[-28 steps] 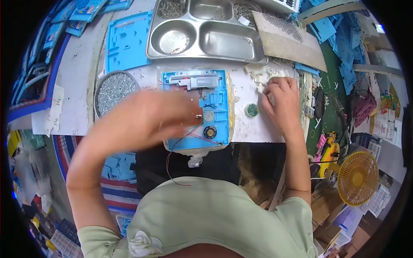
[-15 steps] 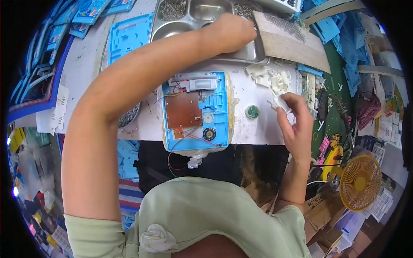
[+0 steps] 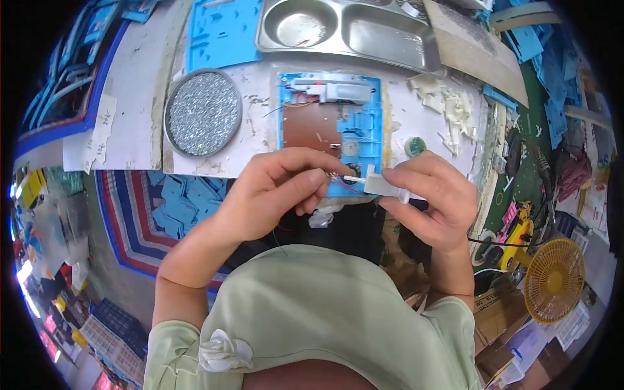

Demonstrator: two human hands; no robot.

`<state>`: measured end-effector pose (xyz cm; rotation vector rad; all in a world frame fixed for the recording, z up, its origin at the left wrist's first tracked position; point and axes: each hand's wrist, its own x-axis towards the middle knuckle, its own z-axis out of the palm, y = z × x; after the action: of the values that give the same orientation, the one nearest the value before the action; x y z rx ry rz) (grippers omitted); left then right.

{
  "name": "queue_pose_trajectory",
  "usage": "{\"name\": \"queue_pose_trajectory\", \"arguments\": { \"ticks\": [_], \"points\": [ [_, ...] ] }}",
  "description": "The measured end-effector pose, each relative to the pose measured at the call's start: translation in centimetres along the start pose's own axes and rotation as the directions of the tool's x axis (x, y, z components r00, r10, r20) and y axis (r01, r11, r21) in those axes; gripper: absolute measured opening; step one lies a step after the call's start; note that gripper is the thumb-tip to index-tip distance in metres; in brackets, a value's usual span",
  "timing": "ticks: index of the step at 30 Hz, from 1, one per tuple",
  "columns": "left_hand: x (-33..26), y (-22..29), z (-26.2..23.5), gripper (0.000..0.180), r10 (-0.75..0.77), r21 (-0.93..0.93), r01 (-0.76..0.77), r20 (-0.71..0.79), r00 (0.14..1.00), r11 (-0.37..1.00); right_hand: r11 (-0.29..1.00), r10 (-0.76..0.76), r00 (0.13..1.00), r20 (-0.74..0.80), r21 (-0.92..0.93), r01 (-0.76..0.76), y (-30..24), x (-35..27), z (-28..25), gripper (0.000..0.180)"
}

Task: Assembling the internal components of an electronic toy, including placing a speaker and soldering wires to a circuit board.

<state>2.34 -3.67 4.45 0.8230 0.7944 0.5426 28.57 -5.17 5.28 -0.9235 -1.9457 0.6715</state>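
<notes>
My right hand [image 3: 432,198] pinches a small white plastic part [image 3: 382,186] with a thin peg sticking out to the left. My left hand [image 3: 276,192] meets it from the left, fingertips closed near the peg's tip; whether they hold something tiny I cannot tell. Both hands hover over the near edge of a blue plastic housing [image 3: 365,123] lying open on the workbench, with a brown circuit board [image 3: 311,131], thin wires and a white block [image 3: 333,89] inside.
A round glittery metal lid [image 3: 203,112] lies left of the housing. A steel compartment tray [image 3: 351,29] stands behind it, next to a blue moulded panel [image 3: 224,32]. White plastic scraps [image 3: 448,104] and a small green disc [image 3: 415,146] lie to the right. A yellow fan [image 3: 554,279] is at lower right.
My left arm has come back from the steel tray to the near edge of the housing. My right hand has shifted left, and the two hands now meet at the white part.
</notes>
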Motion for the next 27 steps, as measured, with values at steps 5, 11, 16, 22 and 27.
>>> {"name": "queue_pose_trajectory", "arguments": {
  "ticks": [5, 11, 16, 22, 27],
  "points": [
    [-0.7, -1.2, 0.1, 0.024, -0.005, -0.022, 0.005, -0.002, 1.000, 1.000, 0.989, -0.058, 0.995, 0.085, -0.129, 0.069, -0.7, 0.2, 1.2, 0.044],
    [0.4, 0.5, 0.1, 0.022, 0.078, 0.378, -0.132, 0.156, 0.985, 0.916, 0.997, 0.001, 0.996, 0.087, 0.081, -0.008, -0.4, -1.5, 0.8, 0.042],
    [5.4, -0.9, 1.5, 0.020, 0.468, 0.911, -0.402, 0.317, 0.825, 0.090, 0.902, 0.194, 0.978, -0.076, 0.406, -0.148, 0.6, -5.0, 0.3, 0.039],
    [7.0, -0.3, 3.5, 0.017, 0.266, 0.925, -0.292, 0.353, 0.897, -0.243, 0.920, 0.204, 0.973, -0.107, 0.361, -0.154, 0.2, -6.1, -1.0, 0.040],
    [7.6, 0.1, 4.1, 0.015, 0.226, 0.913, -0.332, 0.384, 0.895, -0.235, 0.923, 0.212, 0.968, -0.137, 0.352, -0.152, 0.6, -6.1, -0.9, 0.039]
  ]
}}
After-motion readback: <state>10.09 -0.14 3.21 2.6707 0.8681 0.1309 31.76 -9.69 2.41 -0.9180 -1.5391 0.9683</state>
